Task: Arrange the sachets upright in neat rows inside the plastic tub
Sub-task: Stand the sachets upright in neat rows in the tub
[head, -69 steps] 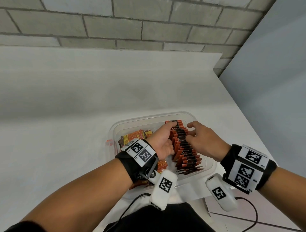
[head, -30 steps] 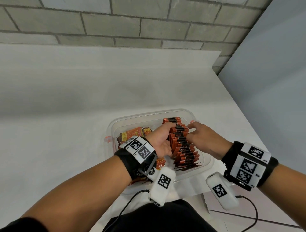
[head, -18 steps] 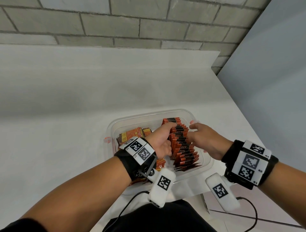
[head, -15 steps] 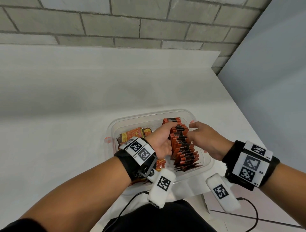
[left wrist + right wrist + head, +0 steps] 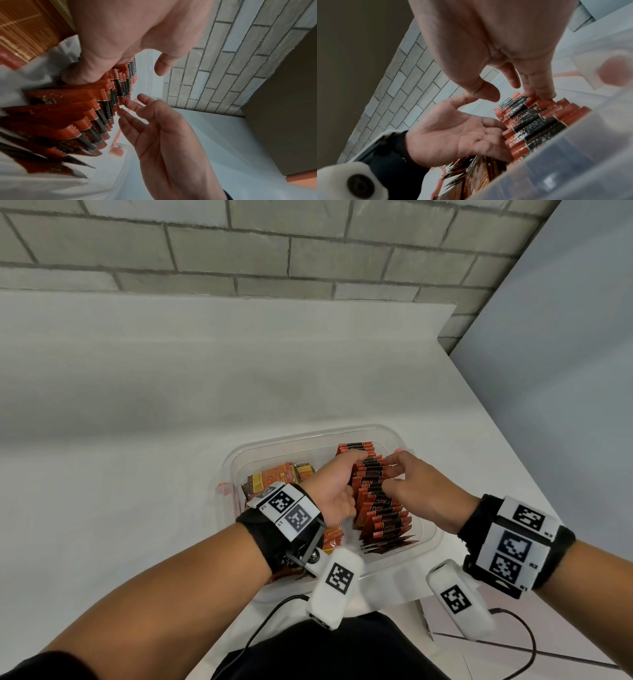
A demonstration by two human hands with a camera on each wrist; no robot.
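Clear plastic tub near tabletop's front edge held upright red-black sachets; left hand and right hand, fingers straight, flanked and touched the row.

White table fills most of head view, w/ a low white upstand along its back edge. Behind it, grey brick wall, light mortar lines; same bricks show in both wrist views. Plain grey-blue panel stands at right, meeting the bricks at the corner. Tiled floor visible bottom right, past table's near corner. Two thin black cables hang below the table edge.
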